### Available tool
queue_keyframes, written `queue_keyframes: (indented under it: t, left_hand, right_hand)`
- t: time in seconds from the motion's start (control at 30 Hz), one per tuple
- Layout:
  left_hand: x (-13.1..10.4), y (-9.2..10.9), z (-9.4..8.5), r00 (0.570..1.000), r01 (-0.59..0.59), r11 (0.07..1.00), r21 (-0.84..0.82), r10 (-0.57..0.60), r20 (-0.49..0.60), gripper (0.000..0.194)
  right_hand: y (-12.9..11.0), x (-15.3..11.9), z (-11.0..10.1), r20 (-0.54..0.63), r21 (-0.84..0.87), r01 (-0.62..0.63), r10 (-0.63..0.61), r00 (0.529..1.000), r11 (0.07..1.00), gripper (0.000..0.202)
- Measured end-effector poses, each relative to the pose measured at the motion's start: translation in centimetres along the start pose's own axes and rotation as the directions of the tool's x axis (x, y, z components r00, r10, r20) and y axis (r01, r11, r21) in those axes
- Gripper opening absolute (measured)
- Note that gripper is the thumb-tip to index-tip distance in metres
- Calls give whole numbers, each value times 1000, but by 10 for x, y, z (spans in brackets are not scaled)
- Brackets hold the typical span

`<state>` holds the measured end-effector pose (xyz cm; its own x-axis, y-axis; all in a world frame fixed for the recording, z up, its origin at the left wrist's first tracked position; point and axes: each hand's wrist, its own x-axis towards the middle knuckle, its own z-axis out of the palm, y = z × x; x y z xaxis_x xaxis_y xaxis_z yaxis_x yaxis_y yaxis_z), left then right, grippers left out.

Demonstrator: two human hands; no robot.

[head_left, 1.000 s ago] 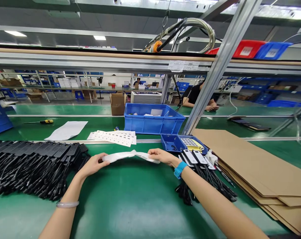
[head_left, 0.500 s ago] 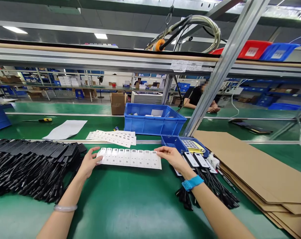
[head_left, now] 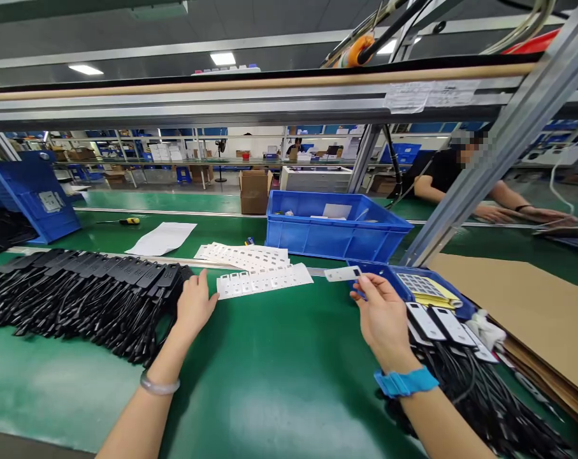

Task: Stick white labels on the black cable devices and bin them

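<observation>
We see the right hand [head_left: 384, 315] pinching a single white label [head_left: 342, 274] between thumb and fingertips, just right of the label sheet [head_left: 264, 281] on the green mat [head_left: 279, 376]. The left hand [head_left: 194, 305] rests open and flat (holding nothing) just left of that sheet, touching the black cable pile [head_left: 78, 293].

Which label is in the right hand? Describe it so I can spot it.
Start at the big blue bin on the green bench. Just in front, the right hand pinches a single white label, apart from the label sheet lying flat.
</observation>
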<state>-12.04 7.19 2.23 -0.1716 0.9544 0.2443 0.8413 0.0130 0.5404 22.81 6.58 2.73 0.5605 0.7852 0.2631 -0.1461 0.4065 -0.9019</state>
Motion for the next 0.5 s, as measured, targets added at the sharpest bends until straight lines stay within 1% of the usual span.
queue_keyframes:
  t: [0.1, 0.17, 0.23, 0.33, 0.43, 0.47, 0.5]
  left_hand:
    - [-7, 1, -13, 999, 37, 967, 253, -32, -24, 40]
    - [-10, 1, -16, 999, 48, 932, 359, -48, -9, 28]
    - [-11, 2, -17, 998, 53, 906, 419, -60, 4, 26]
    - [-10, 6, -19, 997, 64, 890, 452, -81, 18, 29]
    - [-9, 14, -27, 998, 57, 891, 450, -60, -7, 33]
    - [-10, 18, -29, 999, 47, 902, 429, -38, -28, 34]
    - [-10, 21, -29, 999, 33, 935, 354, -18, -48, 36]
  right_hand:
    - [8, -19, 9, 75, -25, -40, 42, 996, 999, 34]
    - [14, -29, 12, 126, -76, -50, 59, 990, 996, 32]
    - [20, -37, 13, 176, -120, -63, 83, 981, 991, 31]
    - [23, -46, 11, 242, -168, -58, 99, 965, 984, 29]
    - [21, -53, 11, 290, -184, -54, 106, 951, 982, 28]
    - [20, -54, 11, 302, -175, -67, 118, 946, 982, 28]
    - [19, -56, 12, 315, -159, -87, 134, 939, 983, 27]
